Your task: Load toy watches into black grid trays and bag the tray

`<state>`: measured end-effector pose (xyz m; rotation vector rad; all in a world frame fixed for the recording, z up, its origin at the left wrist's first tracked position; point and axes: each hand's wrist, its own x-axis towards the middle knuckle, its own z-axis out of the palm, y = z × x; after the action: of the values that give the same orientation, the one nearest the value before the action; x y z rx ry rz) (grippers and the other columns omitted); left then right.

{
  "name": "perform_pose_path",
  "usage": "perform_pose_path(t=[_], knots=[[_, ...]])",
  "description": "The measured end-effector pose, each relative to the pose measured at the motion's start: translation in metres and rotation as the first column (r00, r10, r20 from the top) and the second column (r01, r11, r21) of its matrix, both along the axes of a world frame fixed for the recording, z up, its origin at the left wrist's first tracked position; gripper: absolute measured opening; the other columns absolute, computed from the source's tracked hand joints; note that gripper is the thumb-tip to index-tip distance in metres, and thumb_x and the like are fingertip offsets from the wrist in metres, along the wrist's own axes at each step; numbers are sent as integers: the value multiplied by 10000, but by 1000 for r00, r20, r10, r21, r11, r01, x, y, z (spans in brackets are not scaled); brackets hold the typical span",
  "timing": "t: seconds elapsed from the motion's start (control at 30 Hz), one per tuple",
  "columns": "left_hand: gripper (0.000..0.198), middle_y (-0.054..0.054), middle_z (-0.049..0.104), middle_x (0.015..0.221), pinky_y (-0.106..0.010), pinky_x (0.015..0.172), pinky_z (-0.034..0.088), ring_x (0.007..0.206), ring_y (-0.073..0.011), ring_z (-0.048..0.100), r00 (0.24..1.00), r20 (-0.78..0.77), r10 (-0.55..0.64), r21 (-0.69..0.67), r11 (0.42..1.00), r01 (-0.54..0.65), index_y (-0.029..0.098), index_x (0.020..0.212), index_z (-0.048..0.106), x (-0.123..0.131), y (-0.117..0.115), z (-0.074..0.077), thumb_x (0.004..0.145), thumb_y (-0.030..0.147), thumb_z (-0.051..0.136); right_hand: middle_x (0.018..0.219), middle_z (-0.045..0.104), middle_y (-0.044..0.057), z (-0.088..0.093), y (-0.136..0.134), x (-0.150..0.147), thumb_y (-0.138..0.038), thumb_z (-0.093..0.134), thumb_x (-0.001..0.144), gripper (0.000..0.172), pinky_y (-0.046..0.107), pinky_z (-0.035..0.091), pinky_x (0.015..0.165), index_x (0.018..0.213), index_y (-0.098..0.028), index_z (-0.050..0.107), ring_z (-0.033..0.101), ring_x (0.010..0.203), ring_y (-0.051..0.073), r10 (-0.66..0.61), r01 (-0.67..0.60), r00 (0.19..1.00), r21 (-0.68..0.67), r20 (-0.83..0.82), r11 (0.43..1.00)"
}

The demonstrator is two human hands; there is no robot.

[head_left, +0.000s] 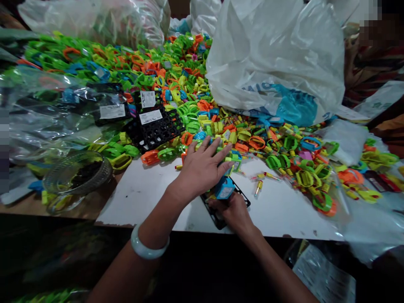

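My left hand [203, 166] reaches forward with its fingers spread, resting on the near edge of a big heap of small coloured plastic pieces [176, 84] in green, yellow, orange and blue. A pale bangle [147, 248] sits on that wrist. Just behind it, my right hand [233, 210] grips a black plastic grid tray [217, 216] lying on the white table top [142, 202], with a blue plastic piece [224, 188] on the tray right above the fingers. The right hand's fingers are mostly hidden under the left hand and the piece.
More black grid trays with white labels [151, 122] lie in the heap. A large white plastic bag [274, 59] stands at the back right. Clear plastic bags [47, 113] and a round basket [77, 174] are on the left. Another person [375, 54] sits at the far right.
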<state>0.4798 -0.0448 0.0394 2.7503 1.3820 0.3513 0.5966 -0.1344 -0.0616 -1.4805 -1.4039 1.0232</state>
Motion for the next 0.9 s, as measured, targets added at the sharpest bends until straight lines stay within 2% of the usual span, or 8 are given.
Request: perform_pose_path(t=[0.1, 0.23, 0.4, 0.53, 0.7, 0.8, 0.9], knots=[[518, -9, 319, 1541, -525, 1116, 248, 1437, -282, 242, 1000, 10, -4, -5, 1000, 4, 381, 1428, 318, 0, 1, 0, 947, 547, 225, 809, 706, 50, 1, -4, 1, -290, 594, 819, 110, 316, 513, 692, 813, -202, 660, 652, 768, 227, 37, -65, 982, 149, 187, 987], [515, -15, 350, 1526, -522, 1113, 246, 1431, -282, 256, 1000, 29, -3, 6, 1000, 3, 368, 1422, 341, 0, 4, -2, 947, 540, 241, 867, 688, 105, 0, -7, -5, -249, 496, 867, 156, 329, 501, 722, 850, -179, 633, 640, 812, 239, -17, -85, 933, 267, 360, 960], [518, -13, 344, 1528, -518, 1119, 232, 1441, -271, 234, 999, 39, -15, -12, 1000, 15, 359, 1422, 341, -1, 7, -4, 954, 532, 200, 883, 676, 108, 2, -3, -10, -205, 519, 840, 103, 318, 501, 734, 892, -171, 601, 635, 822, 239, 20, -122, 913, 225, 409, 967], [529, -8, 294, 1548, -524, 1124, 212, 1455, -255, 190, 999, 19, -37, -73, 997, 38, 361, 1439, 286, -5, 8, 2, 959, 530, 141, 934, 670, 131, 6, -1, -11, -148, 514, 823, 159, 332, 494, 782, 965, -152, 585, 628, 882, 253, 57, -148, 882, 160, 467, 976], [584, -15, 260, 1562, -573, 1122, 185, 1462, -265, 158, 999, -21, -50, -150, 988, 47, 361, 1450, 246, -2, 7, 10, 935, 585, 88, 904, 677, 100, 0, 2, -20, -146, 486, 864, 130, 298, 483, 744, 943, -171, 586, 632, 837, 221, 59, -136, 885, 136, 461, 981], [617, -25, 305, 1546, -627, 1112, 149, 1448, -299, 203, 999, -43, -34, -78, 997, 30, 368, 1446, 266, 4, 6, 8, 908, 642, 141, 889, 683, 100, -3, 6, -28, -155, 534, 848, 108, 295, 484, 721, 932, -167, 600, 635, 807, 221, 23, -99, 869, 127, 495, 987], [654, -51, 336, 1531, -646, 1103, 149, 1433, -332, 236, 999, -50, -6, 4, 1000, 7, 349, 1440, 306, 10, 7, 2, 882, 678, 216, 906, 683, 59, 2, 7, -19, -155, 544, 851, 112, 261, 489, 710, 941, -189, 602, 633, 805, 188, 56, -125, 930, 171, 363, 977]])
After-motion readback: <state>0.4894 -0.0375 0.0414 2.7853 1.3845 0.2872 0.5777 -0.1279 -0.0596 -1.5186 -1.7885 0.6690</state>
